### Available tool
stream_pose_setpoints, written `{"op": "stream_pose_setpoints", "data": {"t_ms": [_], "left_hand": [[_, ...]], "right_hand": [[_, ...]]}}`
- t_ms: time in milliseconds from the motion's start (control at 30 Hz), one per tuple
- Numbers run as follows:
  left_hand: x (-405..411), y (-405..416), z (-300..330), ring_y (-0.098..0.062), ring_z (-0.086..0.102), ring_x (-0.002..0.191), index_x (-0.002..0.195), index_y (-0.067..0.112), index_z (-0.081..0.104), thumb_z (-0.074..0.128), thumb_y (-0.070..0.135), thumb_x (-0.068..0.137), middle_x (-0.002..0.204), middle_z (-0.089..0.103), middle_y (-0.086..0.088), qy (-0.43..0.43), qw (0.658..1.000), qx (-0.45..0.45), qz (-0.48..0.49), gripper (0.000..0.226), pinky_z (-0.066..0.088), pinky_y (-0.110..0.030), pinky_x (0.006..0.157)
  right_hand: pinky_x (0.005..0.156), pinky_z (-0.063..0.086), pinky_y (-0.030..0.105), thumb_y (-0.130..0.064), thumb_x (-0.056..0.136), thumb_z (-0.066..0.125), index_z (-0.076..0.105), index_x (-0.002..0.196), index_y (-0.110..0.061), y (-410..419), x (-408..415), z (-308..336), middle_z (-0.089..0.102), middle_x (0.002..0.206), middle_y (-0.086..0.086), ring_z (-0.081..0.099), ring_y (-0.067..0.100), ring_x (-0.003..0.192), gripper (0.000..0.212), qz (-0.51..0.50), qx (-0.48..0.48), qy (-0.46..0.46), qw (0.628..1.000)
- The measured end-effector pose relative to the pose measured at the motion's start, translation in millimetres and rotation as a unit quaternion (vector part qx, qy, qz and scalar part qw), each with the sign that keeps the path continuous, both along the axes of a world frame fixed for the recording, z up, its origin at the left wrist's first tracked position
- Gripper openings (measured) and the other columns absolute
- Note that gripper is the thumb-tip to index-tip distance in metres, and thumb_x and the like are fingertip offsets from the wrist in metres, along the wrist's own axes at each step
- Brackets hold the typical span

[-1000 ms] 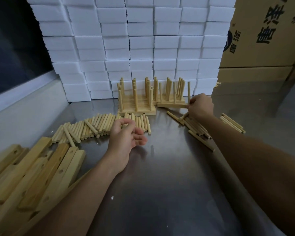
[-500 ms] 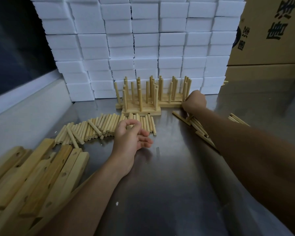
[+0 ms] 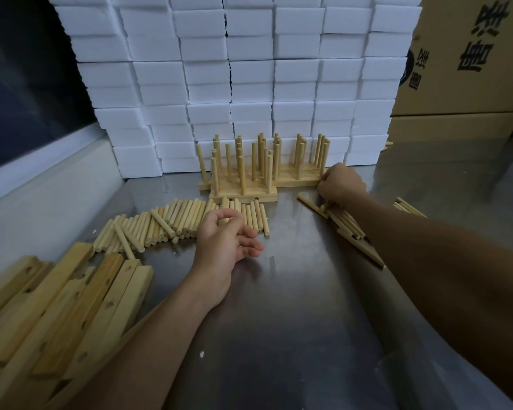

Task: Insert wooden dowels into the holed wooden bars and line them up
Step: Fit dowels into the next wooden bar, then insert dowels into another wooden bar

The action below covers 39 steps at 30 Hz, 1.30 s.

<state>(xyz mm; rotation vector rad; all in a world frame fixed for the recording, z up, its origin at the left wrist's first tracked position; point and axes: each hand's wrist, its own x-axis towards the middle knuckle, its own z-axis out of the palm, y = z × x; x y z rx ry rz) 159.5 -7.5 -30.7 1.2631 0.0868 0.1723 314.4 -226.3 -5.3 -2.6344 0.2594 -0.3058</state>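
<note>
Several holed wooden bars with upright dowels (image 3: 243,196) stand side by side at the back of the steel table. My right hand (image 3: 341,183) is closed in a fist against the right end of the rear bar (image 3: 296,182), touching it. My left hand (image 3: 225,241) rests on the table with fingers loosely curled and nothing in it, its fingertips at the near edge of a row of loose short dowels (image 3: 160,223). A heap of bare holed bars (image 3: 71,297) lies at the lower left.
Thinner long sticks (image 3: 348,227) lie partly under my right forearm, with more (image 3: 409,207) to the right. A wall of white foam blocks (image 3: 249,84) stands right behind the bars. Cardboard boxes (image 3: 471,54) are at the back right, and a white ledge (image 3: 42,184) runs along the left.
My right hand has pushed the right-hand group of dowelled bars back and left, so it now sits in line behind the front group. My left hand has barely moved.
</note>
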Motion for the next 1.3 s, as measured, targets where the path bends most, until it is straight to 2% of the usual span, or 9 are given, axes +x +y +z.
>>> {"op": "stream_pose_setpoints", "data": {"t_ms": [367, 533, 633, 700, 833, 900, 1100, 1200, 1300], "left_hand": [[-2.1, -1.8, 2.6, -0.024, 0.064, 0.051, 0.103, 0.008, 0.054, 0.05, 0.005, 0.101, 0.06, 0.063, -0.009, 0.013, 1.0, 0.01, 0.009, 0.006, 0.052, -0.028, 0.045], [-5.6, -4.1, 7.2, -0.023, 0.062, 0.049, 0.098, 0.006, 0.055, 0.049, 0.004, 0.101, 0.068, 0.06, -0.014, 0.026, 0.999, 0.039, 0.009, 0.006, 0.051, -0.028, 0.044], [-7.5, -6.9, 15.0, -0.023, 0.062, 0.052, 0.097, 0.006, 0.056, 0.05, 0.007, 0.1, 0.077, 0.061, -0.015, 0.051, 0.99, 0.133, -0.024, 0.007, 0.052, -0.03, 0.047], [-7.8, -2.5, 26.3, -0.022, 0.064, 0.055, 0.095, 0.011, 0.059, 0.053, 0.014, 0.1, 0.08, 0.066, -0.011, 0.051, 0.955, 0.285, -0.061, 0.009, 0.052, -0.031, 0.05], [-9.8, 29.2, 61.9, -0.014, 0.062, 0.056, 0.092, 0.018, 0.063, 0.062, 0.023, 0.095, 0.079, 0.07, -0.002, 0.052, 0.79, 0.587, -0.167, 0.006, 0.049, -0.027, 0.052], [-12.5, 48.3, 77.0, -0.013, 0.061, 0.057, 0.091, 0.015, 0.064, 0.07, 0.02, 0.09, 0.08, 0.07, -0.002, 0.101, 0.736, 0.643, -0.189, 0.008, 0.047, -0.026, 0.052], [-30.5, 70.5, 99.7, -0.014, 0.066, 0.06, 0.104, 0.011, 0.064, 0.09, 0.028, 0.069, 0.092, 0.069, -0.004, 0.262, 0.592, 0.723, -0.243, 0.047, 0.05, -0.025, 0.053], [-32.9, 65.9, 95.3, -0.014, 0.065, 0.055, 0.115, 0.003, 0.065, 0.088, 0.021, 0.072, 0.094, 0.071, -0.005, 0.297, 0.56, 0.727, -0.264, 0.053, 0.052, -0.023, 0.051], [-29.7, 62.5, 88.3, -0.017, 0.063, 0.053, 0.112, 0.001, 0.061, 0.084, 0.005, 0.075, 0.097, 0.067, -0.014, 0.289, 0.604, 0.7, -0.249, 0.044, 0.053, -0.023, 0.048]], "right_hand": [[0.082, 0.058, 0.043, -0.014, 0.088, 0.058, 0.073, 0.095, -0.008, 11.5, -34.0, 2.5, 0.071, 0.09, 0.009, 0.066, 0.027, 0.085, 0.017, 0.031, 0.004, -0.092, 0.995], [0.067, 0.053, 0.028, -0.017, 0.092, 0.058, 0.072, 0.089, -0.011, 26.3, -71.1, -0.7, 0.069, 0.081, 0.002, 0.063, 0.015, 0.072, 0.015, 0.073, 0.036, -0.179, 0.981], [0.059, 0.043, 0.019, -0.018, 0.092, 0.061, 0.072, 0.089, -0.014, 38.9, -97.7, -7.7, 0.064, 0.075, -0.007, 0.058, 0.005, 0.067, 0.012, 0.104, 0.06, -0.216, 0.969], [0.062, 0.045, 0.019, -0.019, 0.092, 0.062, 0.072, 0.09, -0.016, 44.1, -113.1, -15.4, 0.063, 0.077, -0.009, 0.059, 0.004, 0.069, 0.01, 0.118, 0.072, -0.22, 0.966], [0.071, 0.055, 0.026, -0.021, 0.094, 0.063, 0.072, 0.095, -0.016, 44.5, -128.4, -26.9, 0.064, 0.079, -0.009, 0.063, 0.008, 0.073, 0.011, 0.137, 0.072, -0.192, 0.969], [0.071, 0.055, 0.025, -0.02, 0.094, 0.063, 0.073, 0.094, -0.016, 43.2, -129.1, -27.6, 0.064, 0.078, -0.009, 0.062, 0.007, 0.072, 0.011, 0.136, 0.079, -0.196, 0.968], [0.073, 0.055, 0.024, -0.021, 0.093, 0.064, 0.073, 0.097, -0.017, 41.6, -126.6, -30.0, 0.066, 0.08, -0.009, 0.062, 0.005, 0.073, 0.011, 0.135, 0.095, -0.196, 0.967], [0.073, 0.055, 0.024, -0.022, 0.093, 0.064, 0.073, 0.097, -0.017, 41.3, -124.9, -30.6, 0.066, 0.08, -0.01, 0.062, 0.005, 0.073, 0.011, 0.134, 0.1, -0.198, 0.966], [0.073, 0.053, 0.021, -0.022, 0.093, 0.064, 0.073, 0.098, -0.017, 40.9, -124.3, -31.1, 0.065, 0.08, -0.01, 0.061, 0.004, 0.074, 0.011, 0.135, 0.101, -0.195, 0.966]]}}
